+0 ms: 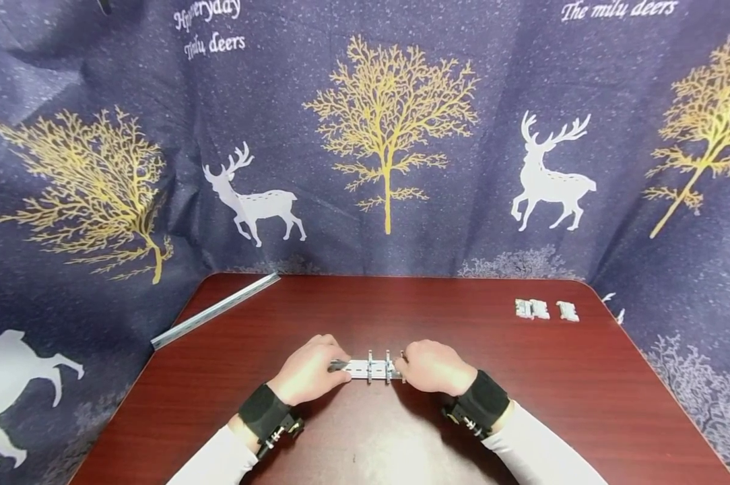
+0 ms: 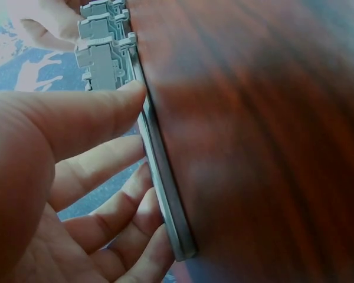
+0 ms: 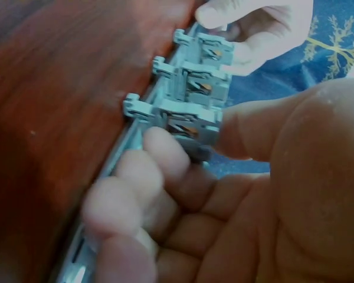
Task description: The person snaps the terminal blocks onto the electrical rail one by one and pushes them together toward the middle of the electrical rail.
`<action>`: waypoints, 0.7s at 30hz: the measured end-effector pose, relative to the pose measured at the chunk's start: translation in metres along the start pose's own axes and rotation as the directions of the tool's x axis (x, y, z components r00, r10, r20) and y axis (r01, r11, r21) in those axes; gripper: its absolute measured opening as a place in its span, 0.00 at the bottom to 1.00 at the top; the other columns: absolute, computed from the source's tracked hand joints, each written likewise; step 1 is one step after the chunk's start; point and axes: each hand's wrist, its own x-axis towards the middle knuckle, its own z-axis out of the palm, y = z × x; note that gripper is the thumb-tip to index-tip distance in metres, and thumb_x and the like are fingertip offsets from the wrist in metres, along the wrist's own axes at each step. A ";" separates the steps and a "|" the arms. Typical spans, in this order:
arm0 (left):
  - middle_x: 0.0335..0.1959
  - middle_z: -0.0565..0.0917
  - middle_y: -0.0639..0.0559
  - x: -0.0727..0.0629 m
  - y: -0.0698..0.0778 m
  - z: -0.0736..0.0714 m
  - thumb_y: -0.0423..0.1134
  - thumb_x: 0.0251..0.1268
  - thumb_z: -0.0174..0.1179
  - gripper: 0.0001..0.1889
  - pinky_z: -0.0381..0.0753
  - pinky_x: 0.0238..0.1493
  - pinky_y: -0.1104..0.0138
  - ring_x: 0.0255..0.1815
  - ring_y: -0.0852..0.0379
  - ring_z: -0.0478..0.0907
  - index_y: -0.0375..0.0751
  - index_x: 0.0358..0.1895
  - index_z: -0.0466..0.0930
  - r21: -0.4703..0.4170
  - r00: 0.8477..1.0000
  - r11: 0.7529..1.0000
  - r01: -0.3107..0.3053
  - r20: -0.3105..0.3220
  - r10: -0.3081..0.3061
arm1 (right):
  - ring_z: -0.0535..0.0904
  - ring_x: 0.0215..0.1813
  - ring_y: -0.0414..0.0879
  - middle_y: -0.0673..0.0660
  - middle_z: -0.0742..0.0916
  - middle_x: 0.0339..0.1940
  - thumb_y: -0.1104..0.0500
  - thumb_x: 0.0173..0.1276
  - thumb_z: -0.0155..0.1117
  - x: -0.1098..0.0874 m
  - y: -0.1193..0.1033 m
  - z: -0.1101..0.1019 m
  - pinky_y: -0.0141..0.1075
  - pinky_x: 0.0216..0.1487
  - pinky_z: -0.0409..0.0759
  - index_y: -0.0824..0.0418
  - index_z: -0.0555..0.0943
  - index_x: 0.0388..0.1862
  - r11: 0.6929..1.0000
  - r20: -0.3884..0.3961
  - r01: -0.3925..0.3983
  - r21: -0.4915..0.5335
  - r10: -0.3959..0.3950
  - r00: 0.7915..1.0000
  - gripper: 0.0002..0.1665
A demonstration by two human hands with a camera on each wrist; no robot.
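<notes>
A short slotted metal DIN rail (image 1: 359, 369) lies across the middle of the table, carrying three grey terminal blocks. Thumb and fingers of my left hand (image 1: 310, 369) grip its left end; in the left wrist view the thumb lies along the rail (image 2: 165, 188). Two blocks stand apart between the hands, the left one (image 1: 370, 367) and the middle one (image 1: 388, 367). My right hand (image 1: 434, 367) pinches the rightmost terminal block (image 3: 186, 121) between thumb and curled fingers. That block is mostly hidden by the hand in the head view.
A long slotted metal rail (image 1: 216, 310) lies slanted at the table's back left. Loose pale terminal blocks sit at the back right: two close together (image 1: 531, 308) and one apart (image 1: 567, 311). A dark printed cloth (image 1: 413, 256) hangs behind the table.
</notes>
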 end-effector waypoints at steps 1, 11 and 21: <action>0.39 0.83 0.58 0.000 0.000 0.000 0.41 0.65 0.80 0.07 0.80 0.46 0.61 0.44 0.57 0.76 0.50 0.44 0.96 0.010 1.000 1.000 -0.003 -0.003 0.003 | 0.85 0.32 0.50 0.48 0.80 0.22 0.50 0.84 0.58 0.000 0.001 -0.001 0.54 0.39 0.85 0.49 0.73 0.17 1.000 0.009 0.005 0.012 -0.005 1.000 0.28; 0.41 0.85 0.53 0.004 0.012 0.002 0.41 0.66 0.78 0.13 0.81 0.49 0.60 0.45 0.56 0.77 0.41 0.50 0.93 -0.021 0.995 0.997 -0.076 -0.065 0.075 | 0.80 0.32 0.46 0.47 0.78 0.23 0.56 0.85 0.52 0.000 0.012 -0.011 0.50 0.43 0.83 0.50 0.71 0.22 0.995 0.065 0.102 0.007 -0.102 0.993 0.24; 0.42 0.87 0.55 0.003 0.022 0.008 0.41 0.71 0.77 0.11 0.83 0.51 0.63 0.45 0.57 0.82 0.43 0.51 0.91 -0.120 0.991 0.984 -0.130 0.026 0.134 | 0.78 0.32 0.48 0.51 0.80 0.26 0.61 0.76 0.61 0.001 0.012 -0.010 0.51 0.46 0.84 0.55 0.76 0.27 0.998 0.099 0.014 0.063 -0.020 0.995 0.14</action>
